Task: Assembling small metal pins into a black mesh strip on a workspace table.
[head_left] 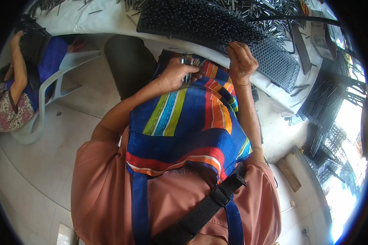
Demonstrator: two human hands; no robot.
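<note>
Blk strap (202, 213) lay nearest, while L hand (175, 75) gripped slim metal rods (186, 65) over striped apron (198, 108), prob light, stiff, slippery, best held mid-length; R hand (242, 64) bunched nr blk holed tray (279, 66), couldn't tell if holding anything.

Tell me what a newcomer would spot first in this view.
Probably the bright striped apron spread across the middle, over the person's lap and chest. Next would come the long black tray full of holes at the upper right, with loose metal sticks heaped behind it. Between them, the left hand grips a small bundle of metal sticks, and the right hand is at the tray's near edge.
</note>
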